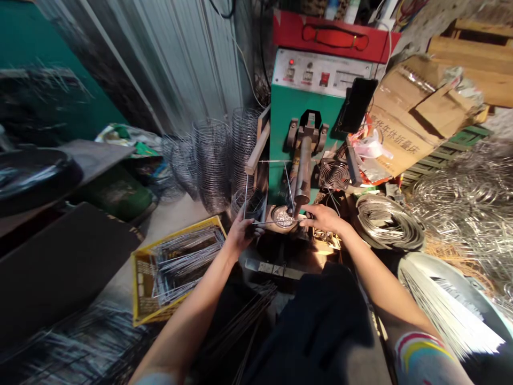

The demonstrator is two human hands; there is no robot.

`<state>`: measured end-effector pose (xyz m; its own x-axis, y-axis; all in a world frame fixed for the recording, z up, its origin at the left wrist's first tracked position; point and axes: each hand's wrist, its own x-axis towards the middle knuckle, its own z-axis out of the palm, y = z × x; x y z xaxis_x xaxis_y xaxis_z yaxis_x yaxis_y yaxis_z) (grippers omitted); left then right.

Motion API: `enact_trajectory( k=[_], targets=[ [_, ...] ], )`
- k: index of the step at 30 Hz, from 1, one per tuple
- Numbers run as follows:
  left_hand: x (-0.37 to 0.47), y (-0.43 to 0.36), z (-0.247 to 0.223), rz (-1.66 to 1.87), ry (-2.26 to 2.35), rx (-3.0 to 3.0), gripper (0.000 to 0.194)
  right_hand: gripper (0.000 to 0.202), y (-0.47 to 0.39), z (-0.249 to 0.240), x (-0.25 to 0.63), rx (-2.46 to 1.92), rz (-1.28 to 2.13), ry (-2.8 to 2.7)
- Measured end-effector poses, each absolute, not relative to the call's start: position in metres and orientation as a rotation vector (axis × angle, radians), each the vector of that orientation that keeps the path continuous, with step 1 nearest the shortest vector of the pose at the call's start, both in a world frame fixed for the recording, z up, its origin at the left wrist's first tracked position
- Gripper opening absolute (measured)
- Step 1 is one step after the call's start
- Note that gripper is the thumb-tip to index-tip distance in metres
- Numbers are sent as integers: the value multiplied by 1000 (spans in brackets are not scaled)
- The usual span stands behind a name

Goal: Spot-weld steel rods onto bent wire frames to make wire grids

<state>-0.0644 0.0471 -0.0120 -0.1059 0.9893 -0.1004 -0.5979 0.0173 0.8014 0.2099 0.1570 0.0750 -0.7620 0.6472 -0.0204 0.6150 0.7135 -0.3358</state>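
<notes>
My left hand [240,233] is closed on the near left corner of a thin metal wire frame [246,193], roughly rectangular. The frame's near side runs across toward my right hand [321,218], whose fingers are pinched at the right end of that wire. Just behind the wire, a round dish [284,217] holds small shiny bits. Above the dish, a thick metal cylinder [304,170] slants down from the front of a green machine [280,115] with a red top. The cylinder's lower end is close to my right fingertips; whether it touches the wire I cannot tell.
Left of my left arm, a yellow crate [138,289] holds many bent wire pieces. Tall stacks of wire rings [212,166] stand behind it. On the right are a coil of metal strip [388,222], a basin [491,299] of straight wires and a cardboard box [404,123].
</notes>
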Motion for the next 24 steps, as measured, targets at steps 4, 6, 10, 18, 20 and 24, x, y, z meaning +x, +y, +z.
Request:
enact_trajectory(
  k=[4, 6, 10, 18, 20, 24],
  targets=[
    [-64, 48, -12, 1509, 835, 620, 99, 53, 156, 77, 211, -1008, 531, -2833],
    [-63, 49, -12, 1519, 828, 628, 99, 52, 158, 76, 211, -996, 560, -2828],
    [-63, 51, -12, 1521, 824, 627, 97, 53, 164, 71, 213, -974, 596, -2818],
    [-62, 54, -5, 1513, 859, 597, 98, 49, 174, 61, 215, -910, 640, -2777],
    [-62, 55, -4, 1507, 847, 601, 98, 50, 175, 61, 216, -910, 639, -2767],
    [-63, 56, -3, 1506, 823, 624, 101, 47, 172, 60, 216, -930, 578, -2756]
  ],
)
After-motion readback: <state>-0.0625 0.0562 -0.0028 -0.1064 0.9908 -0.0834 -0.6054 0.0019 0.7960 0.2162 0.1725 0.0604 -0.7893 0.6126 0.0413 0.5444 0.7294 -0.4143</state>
